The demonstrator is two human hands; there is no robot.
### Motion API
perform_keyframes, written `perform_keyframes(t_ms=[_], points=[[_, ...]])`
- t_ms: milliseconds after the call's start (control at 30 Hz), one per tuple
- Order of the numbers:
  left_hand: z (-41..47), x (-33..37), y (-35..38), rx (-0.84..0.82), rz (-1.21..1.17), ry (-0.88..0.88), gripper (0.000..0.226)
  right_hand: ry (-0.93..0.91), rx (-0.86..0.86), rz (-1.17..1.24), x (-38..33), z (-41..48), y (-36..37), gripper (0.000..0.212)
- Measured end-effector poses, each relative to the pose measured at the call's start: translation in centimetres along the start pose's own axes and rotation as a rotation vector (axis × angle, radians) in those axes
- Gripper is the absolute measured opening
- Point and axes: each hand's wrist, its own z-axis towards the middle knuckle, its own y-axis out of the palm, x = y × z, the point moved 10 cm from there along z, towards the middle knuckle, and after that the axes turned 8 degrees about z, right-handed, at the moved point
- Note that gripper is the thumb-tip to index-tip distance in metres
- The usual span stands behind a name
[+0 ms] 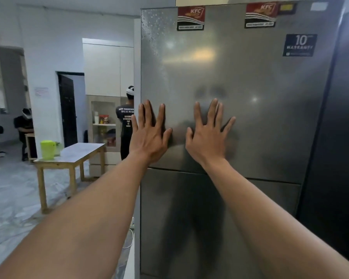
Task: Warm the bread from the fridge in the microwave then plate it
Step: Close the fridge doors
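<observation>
Fridge (250, 77) stood shut, left hand (149, 137) and right hand (207, 137) flat on its upper door, side by side, fingers (213, 109) straight and spread (holding nothing); bread was out of sight.

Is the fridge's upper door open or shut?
Shut. The upper door sits flush above the lower door, no interior visible; left hand and right hand rest flat on it.

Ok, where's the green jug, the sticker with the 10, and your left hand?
green jug (48, 149): head view, its side wall.
warranty sticker (299, 45): head view, its middle.
left hand (151, 137): head view, back of the hand.
</observation>
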Motion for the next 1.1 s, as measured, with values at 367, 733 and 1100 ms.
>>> perform_keyframes(t_ms=[367,733,1100], points=[[4.9,0.3,6.1,0.121,-0.162,0.206,0.073,0.105,-0.004,-0.196,0.8,2.3,3.7,0.077],[8.4,2.2,10.6,0.124,-0.419,0.356,0.076,0.397,-0.206,-0.375,2.6,4.9,3.7,0.095],[12.9,4.7,15.6,0.128,-0.553,0.39,0.079,0.513,-0.194,-0.477,5.2,6.8,6.0,0.103]])
